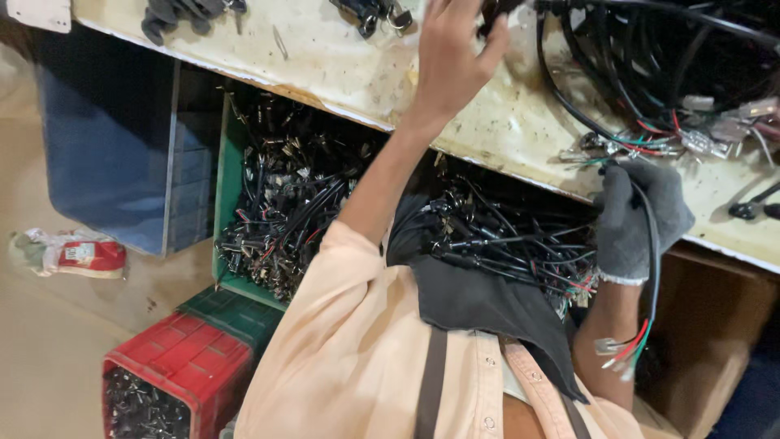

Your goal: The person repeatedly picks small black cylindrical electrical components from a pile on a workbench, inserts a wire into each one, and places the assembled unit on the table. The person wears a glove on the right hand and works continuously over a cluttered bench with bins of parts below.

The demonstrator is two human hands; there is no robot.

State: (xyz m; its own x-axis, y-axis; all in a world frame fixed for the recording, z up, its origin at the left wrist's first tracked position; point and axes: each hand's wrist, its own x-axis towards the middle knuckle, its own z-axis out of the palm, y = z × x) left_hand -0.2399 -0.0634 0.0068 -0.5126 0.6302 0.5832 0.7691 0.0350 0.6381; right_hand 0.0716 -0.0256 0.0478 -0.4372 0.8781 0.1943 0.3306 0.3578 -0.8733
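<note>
Nearest to me, my peach shirt sleeve (349, 341) fills the lower middle, with a dark apron (479, 301) hanging off my chest. At the near left a red crate (183, 354) holds small dark metal parts, and a dark green crate (244, 313) lies just beyond it. A little farther, under the bench edge, a green bin (223, 203) is heaped with short black cable pieces tipped with metal ends, and a second heap of black leads (512, 244) lies to its right, right in front of my apron. My right hand (638, 215), in a grey knit glove, is closed around a black cable (650, 268): the cable is thin and smooth, runs down past my wrist, and ends near me in loose red, green and white wires with a small pale connector. Farther up, that cable joins a bundle of black wiring (634, 57) lying on the worn, stained cream workbench (341, 65), with red and green strands and pale plugs spread at the right. My left hand (455, 57) is bare, fingers curled narrow over a dark piece at the far edge; whether it truly grips it I cannot tell. A dark glove (175, 16) lies at the far left of the bench, and a blue container (106, 162) stands on the floor to the left.
</note>
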